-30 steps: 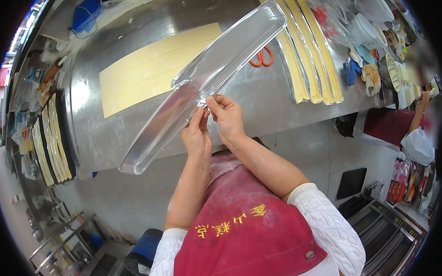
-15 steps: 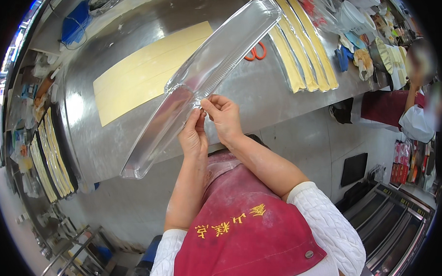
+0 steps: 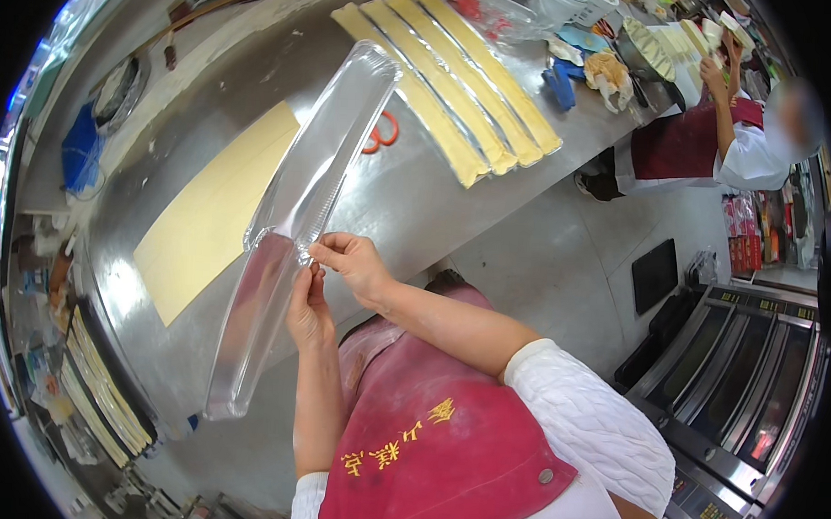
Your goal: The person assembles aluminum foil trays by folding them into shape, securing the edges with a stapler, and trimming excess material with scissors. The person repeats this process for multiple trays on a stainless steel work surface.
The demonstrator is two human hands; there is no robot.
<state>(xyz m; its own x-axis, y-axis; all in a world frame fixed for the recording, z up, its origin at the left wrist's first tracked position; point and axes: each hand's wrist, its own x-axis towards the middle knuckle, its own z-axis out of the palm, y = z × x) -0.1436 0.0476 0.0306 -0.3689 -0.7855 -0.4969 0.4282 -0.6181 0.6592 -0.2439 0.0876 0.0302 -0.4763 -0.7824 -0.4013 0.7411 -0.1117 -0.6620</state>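
I hold a long clear plastic tray (image 3: 298,210) in the air above a steel table (image 3: 408,200). My left hand (image 3: 308,309) and my right hand (image 3: 351,262) both pinch its near long edge around the middle, fingertips close together. The tray runs from lower left to upper right and looks like two thin nested shells. Under it on the table lies a flat pale-yellow dough sheet (image 3: 211,216). Red-handled scissors (image 3: 380,135) lie just right of the tray.
Three long folded dough strips (image 3: 458,87) lie at the table's far right. Another person in a red apron (image 3: 703,141) works at the right end. Blue items (image 3: 561,82) and bags sit nearby. An oven front (image 3: 742,353) stands at lower right; racks (image 3: 100,386) at left.
The view has shifted, so the tray and table sit more to the left and steeper. My hands stay pinched on the tray's edge, the fingers working slightly.
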